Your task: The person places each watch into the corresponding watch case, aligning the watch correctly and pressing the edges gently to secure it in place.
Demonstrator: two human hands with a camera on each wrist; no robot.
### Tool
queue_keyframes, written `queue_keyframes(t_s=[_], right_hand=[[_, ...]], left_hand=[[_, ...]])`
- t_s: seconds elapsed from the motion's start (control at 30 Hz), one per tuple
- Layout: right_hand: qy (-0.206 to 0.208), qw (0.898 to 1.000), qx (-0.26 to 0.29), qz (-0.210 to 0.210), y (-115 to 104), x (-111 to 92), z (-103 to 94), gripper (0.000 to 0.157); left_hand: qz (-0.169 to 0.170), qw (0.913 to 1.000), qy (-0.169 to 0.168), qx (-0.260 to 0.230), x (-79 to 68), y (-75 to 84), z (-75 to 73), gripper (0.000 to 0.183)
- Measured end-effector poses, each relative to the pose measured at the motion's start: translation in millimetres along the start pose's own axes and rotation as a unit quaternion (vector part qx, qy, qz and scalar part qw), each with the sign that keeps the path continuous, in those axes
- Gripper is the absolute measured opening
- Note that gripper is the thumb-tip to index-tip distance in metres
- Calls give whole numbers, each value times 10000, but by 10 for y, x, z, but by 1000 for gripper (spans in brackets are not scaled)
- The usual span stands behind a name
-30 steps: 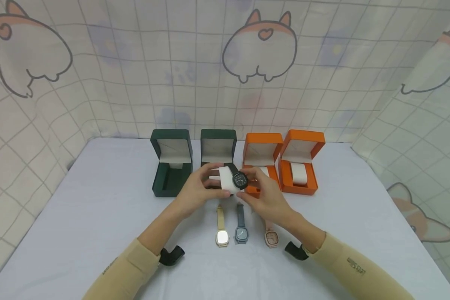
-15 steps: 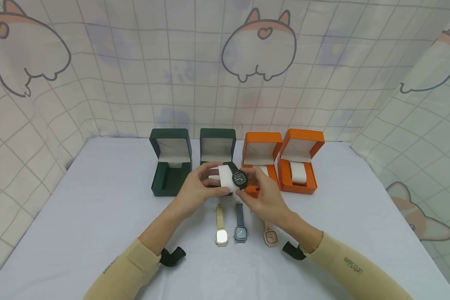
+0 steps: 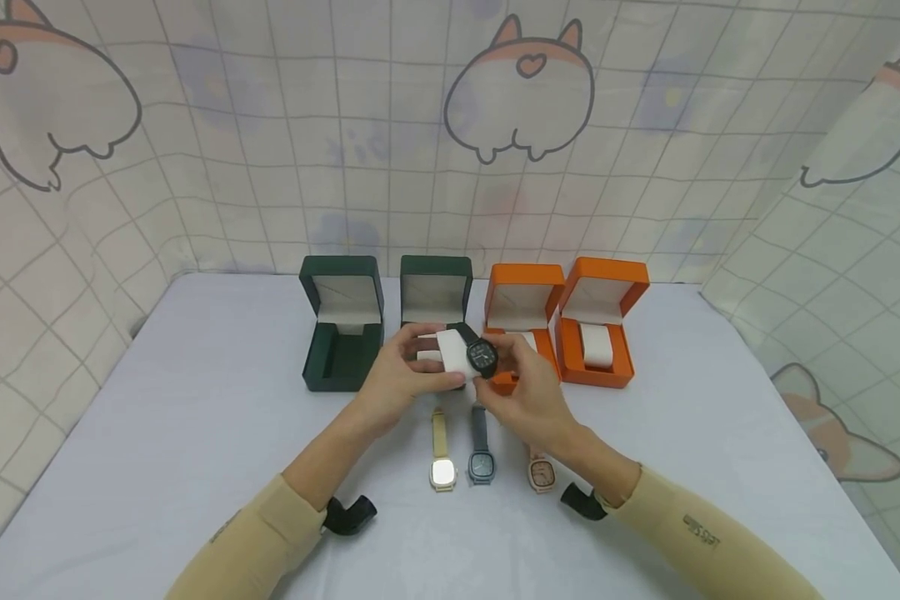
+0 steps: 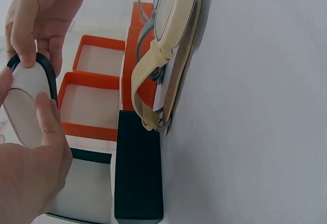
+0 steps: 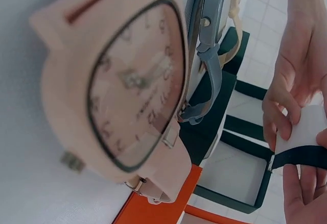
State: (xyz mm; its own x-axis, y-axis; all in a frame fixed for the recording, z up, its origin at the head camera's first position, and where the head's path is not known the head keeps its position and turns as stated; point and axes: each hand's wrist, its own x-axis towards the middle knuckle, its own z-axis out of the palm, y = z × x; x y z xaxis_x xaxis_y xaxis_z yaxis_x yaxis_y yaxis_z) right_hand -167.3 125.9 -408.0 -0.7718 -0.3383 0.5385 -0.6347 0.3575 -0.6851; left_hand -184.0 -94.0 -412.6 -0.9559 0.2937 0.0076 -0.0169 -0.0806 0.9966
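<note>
In front of the second green box, my left hand grips a white watch cushion from its left side. A black watch with a round dial lies around the cushion's right part. My right hand pinches this watch at its right edge, fingertips by the case. In the left wrist view, the dark strap curves over the end of the cushion. The right wrist view shows the strap lying across the white cushion, with fingers of both hands around it.
Open boxes stand in a row behind: a green box without a cushion, another green box, and two orange boxes with white cushions. Nearer lie a cream watch, a blue-grey watch and a pink watch.
Both hands keep their hold at nearly the same spot. The black watch has shifted very slightly to the right, and the right forearm slightly to the left.
</note>
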Motion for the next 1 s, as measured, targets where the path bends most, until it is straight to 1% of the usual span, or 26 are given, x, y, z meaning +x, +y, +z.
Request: queue_keyframes(t_s=[0.13, 0.3, 0.4, 0.5, 0.6, 0.67, 0.77, 0.87, 0.93, 1.0], right_hand=[[159, 9997, -103, 129, 3, 8, 23, 52], [198, 9989, -266, 327, -7, 13, 57, 50], [84, 9988, -52, 480, -24, 3, 45, 50], [-262, 9961, 336, 773, -13, 4, -20, 52], [-817, 9887, 741, 1016, 27, 29, -126, 52], [-1203, 9823, 945, 1082, 45, 56, -212, 52], [-1672, 9720, 1271, 1058, 88, 87, -319, 50], [-1952, 9621, 1584, 1058, 123, 110, -387, 53], [-2057, 9557, 1770, 1139, 141, 119, -408, 59], [-2105, 9515, 1880, 1227, 155, 128, -413, 66]], left_hand=[[-27, 10000, 54, -35, 15, 11, 14, 73], [31, 10000, 95, 0, 26, 19, 5, 75], [73, 9999, 67, 53, 22, 4, -7, 75], [123, 9997, -12, 198, 22, -5, -19, 75], [152, 9990, -155, 378, 16, -5, -39, 76], [157, 9982, -278, 503, 2, 6, -48, 78], [106, 9973, -493, 535, -21, 6, -67, 79], [74, 9965, -669, 497, -44, 11, -80, 78], [71, 9961, -753, 456, -57, 18, -85, 78], [81, 9959, -796, 423, -66, 25, -88, 78]])
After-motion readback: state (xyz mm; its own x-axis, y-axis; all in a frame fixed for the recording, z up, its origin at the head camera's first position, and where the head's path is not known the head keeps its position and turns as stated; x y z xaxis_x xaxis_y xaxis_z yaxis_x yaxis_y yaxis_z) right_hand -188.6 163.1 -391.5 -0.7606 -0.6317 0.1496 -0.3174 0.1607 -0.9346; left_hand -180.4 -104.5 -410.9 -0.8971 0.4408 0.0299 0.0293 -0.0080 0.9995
